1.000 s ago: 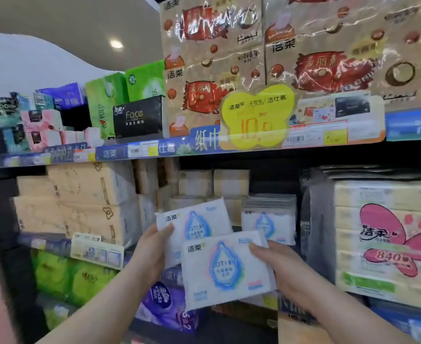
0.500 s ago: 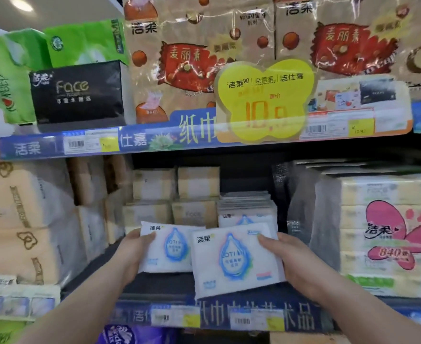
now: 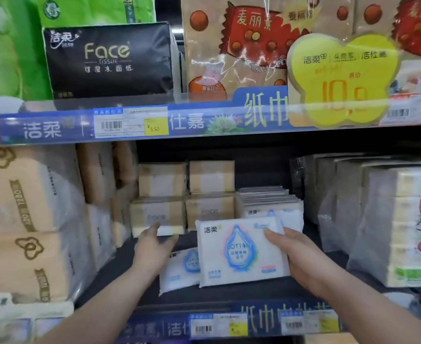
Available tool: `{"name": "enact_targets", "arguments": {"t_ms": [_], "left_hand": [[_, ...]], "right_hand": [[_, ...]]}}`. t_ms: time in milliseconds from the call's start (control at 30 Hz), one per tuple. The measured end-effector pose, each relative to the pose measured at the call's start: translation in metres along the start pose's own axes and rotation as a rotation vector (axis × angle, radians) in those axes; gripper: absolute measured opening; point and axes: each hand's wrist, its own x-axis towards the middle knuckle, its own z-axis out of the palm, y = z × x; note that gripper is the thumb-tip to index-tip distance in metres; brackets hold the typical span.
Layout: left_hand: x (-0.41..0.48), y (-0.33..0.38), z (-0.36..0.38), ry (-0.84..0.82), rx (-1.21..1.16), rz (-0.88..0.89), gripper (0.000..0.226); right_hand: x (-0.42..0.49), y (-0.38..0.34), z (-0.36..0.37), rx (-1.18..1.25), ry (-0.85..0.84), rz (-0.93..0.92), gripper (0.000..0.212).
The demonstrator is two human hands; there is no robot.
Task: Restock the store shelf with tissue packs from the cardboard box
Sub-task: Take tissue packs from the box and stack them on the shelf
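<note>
Item: pack (image 3: 239, 252), white, film-wrapped, blue drop print. Location: over the shelf (image 3: 120, 274), before a stack (image 3: 269, 202) of like packs. Your right hand (image 3: 301, 256) gripped its right edge, thumb on the face. A second pack (image 3: 179, 271) lay on the shelf, partly hidden by the first. Your left hand (image 3: 152, 247) was beside it, fingers straight and holding nothing. Handling, judged: light, soft, slick film; take by a short edge and pinch gently.

One head-worn wide-angle view — close up, forward and slightly down onto the middle shelf (image 3: 229, 296).
</note>
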Motion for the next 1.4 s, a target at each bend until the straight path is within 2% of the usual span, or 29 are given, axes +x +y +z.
{"name": "enact_targets", "arguments": {"t_ms": [33,100,167,233,300,467,567,767,900,1000,1133,1300,1400], "left_hand": [[-0.003,0.009,0.0,0.005,-0.09,0.046,0.049],[-0.014,0.033,0.003,-0.121,-0.317,0.067,0.028],[-0.021,0.052,0.009,-0.308,-0.481,0.066,0.029],[-0.026,0.066,0.02,-0.478,-0.5,0.062,0.02],[-0.031,0.078,0.037,-0.563,-0.44,0.081,0.021],[-0.03,0.103,0.077,-0.503,-0.442,0.118,0.028],[-0.028,0.112,0.098,-0.441,-0.39,0.127,0.03],[-0.018,0.117,0.126,-0.243,-0.044,0.213,0.032],[-0.009,0.11,0.135,-0.231,0.077,0.181,0.029],[-0.004,0.105,0.139,-0.225,0.137,0.148,0.039],[0.001,0.101,0.142,-0.231,0.219,0.117,0.044],[0.002,0.096,0.15,-0.226,0.214,0.116,0.034],[0.002,0.096,0.153,-0.202,0.204,0.108,0.035]], "right_hand": [[0.001,-0.002,0.001,-0.015,0.01,-0.005,0.034],[0.004,-0.007,0.0,-0.03,0.023,-0.023,0.031],[0.006,-0.013,-0.003,-0.048,0.038,-0.038,0.03],[0.008,-0.019,-0.011,-0.064,0.058,-0.049,0.029],[0.009,-0.025,-0.023,-0.078,0.08,-0.056,0.027],[0.015,-0.032,-0.057,-0.203,0.186,-0.08,0.022],[0.025,-0.03,-0.076,-0.409,0.277,-0.056,0.033],[0.049,-0.024,-0.093,-0.745,0.376,-0.068,0.034],[0.064,-0.019,-0.102,-0.929,0.381,-0.047,0.041],[0.071,-0.019,-0.104,-1.078,0.398,-0.037,0.046],[0.076,-0.019,-0.108,-1.144,0.4,-0.004,0.051],[0.081,-0.018,-0.112,-1.14,0.369,0.024,0.042],[0.083,-0.02,-0.11,-1.168,0.371,0.021,0.042]]}}
